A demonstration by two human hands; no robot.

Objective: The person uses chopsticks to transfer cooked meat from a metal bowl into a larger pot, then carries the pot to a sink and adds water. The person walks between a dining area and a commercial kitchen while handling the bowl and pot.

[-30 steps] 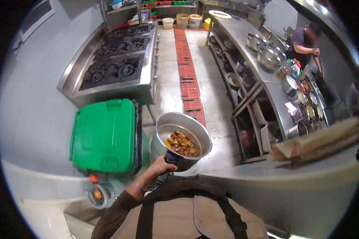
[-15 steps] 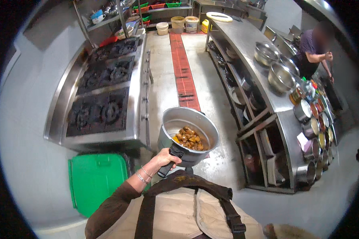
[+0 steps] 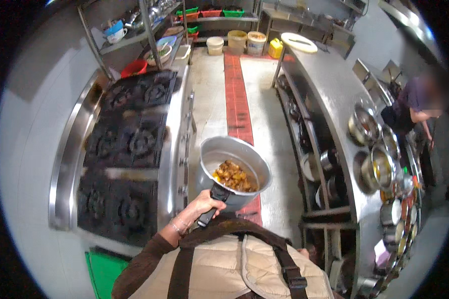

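Note:
My left hand (image 3: 207, 204) is closed round the black handle (image 3: 213, 204) of a deep grey metal pot (image 3: 257, 157), likely a pressure cooker body without its lid. Browned chunks of food (image 3: 233, 175) lie in the bottom, with a yellow bit at their near edge. The pot hangs in front of my body above the floor, its mouth facing up. A small part of my right hand (image 3: 304, 253) shows beside my vest at the lower right; its fingers cannot be made out.
A burner range (image 3: 129, 142) stands left, a green bin lid (image 3: 107, 271) near it. Along the right runs a steel counter (image 3: 324, 94) with metal bowls (image 3: 376, 172) and several pots. A person (image 3: 416, 104) works beyond it. Buckets (image 3: 237, 42) stand at the far end of a red floor strip (image 3: 238, 104).
I have moved forward along the aisle: the range, counter and bowls come nearer and the green lid slides down out of view. The pot stays in my left hand. A bit of my right hand appears.

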